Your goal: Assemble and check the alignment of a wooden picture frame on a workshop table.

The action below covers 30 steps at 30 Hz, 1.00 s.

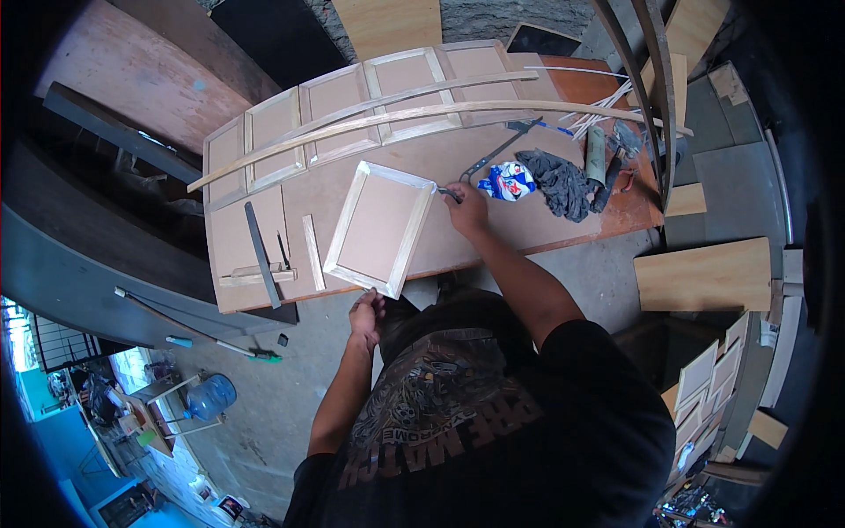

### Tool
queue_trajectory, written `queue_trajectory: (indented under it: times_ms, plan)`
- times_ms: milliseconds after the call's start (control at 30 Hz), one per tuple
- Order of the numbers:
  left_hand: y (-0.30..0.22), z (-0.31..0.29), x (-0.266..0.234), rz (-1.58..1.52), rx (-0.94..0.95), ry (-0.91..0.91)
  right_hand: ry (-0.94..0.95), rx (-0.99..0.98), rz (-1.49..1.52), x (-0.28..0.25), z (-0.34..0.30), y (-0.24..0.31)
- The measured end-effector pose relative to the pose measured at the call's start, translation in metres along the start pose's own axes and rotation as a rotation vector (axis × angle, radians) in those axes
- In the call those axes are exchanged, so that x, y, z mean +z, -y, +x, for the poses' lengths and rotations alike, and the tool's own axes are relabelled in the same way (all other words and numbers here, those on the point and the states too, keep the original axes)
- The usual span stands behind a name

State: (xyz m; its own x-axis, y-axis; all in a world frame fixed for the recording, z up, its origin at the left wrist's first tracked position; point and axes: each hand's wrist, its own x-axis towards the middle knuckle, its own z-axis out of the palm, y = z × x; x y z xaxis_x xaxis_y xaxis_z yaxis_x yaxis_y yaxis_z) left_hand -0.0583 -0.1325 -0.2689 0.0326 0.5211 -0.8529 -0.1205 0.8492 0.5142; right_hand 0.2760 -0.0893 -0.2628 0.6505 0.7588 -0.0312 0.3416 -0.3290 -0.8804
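Note:
A small wooden frame [414, 231] with a flat panel inside lies slightly turned at the front edge of the workbench. My left hand [365, 317] is at its near edge, fingers closed on the lower rail. By the frame's upper right corner my right hand [467, 213] is closed around a short dark tool, mostly hidden by the fingers. Just beyond that hand lies a dark hacksaw-like tool [493, 154]. To its right are a blue and white plastic packet [508, 182] and a crumpled dark cloth [556, 180].
Long wooden strips [396, 114] lie across a row of framed panels [330, 97] at the back of the bench [308, 194]. A dark metal bar [260, 251], pencil [282, 249] and short wood pieces [313, 253] sit at left. A broom [198, 330] lies on the floor.

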Motion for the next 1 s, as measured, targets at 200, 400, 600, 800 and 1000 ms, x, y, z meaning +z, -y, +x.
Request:
queue_trajectory:
  times_ms: [200,400,600,800,1000]
  plan:
    - [0.006,-0.027,0.021,0.86,0.636,-0.688,-0.005,-0.096,0.047,0.005,0.0,-0.006]
    - [-0.037,-0.061,0.075,1.11,1.054,-0.133,-0.035,-0.056,0.065,-0.001,0.005,-0.007]
    - [-0.052,-0.057,0.096,1.145,1.055,-0.031,-0.024,0.043,0.229,-0.016,-0.006,-0.004]
    - [-0.056,-0.045,0.089,1.203,0.989,-0.007,0.013,0.229,0.578,-0.032,-0.009,0.015]
    - [-0.069,-0.027,0.092,1.286,0.98,0.053,0.018,0.354,0.527,-0.038,-0.007,0.02]
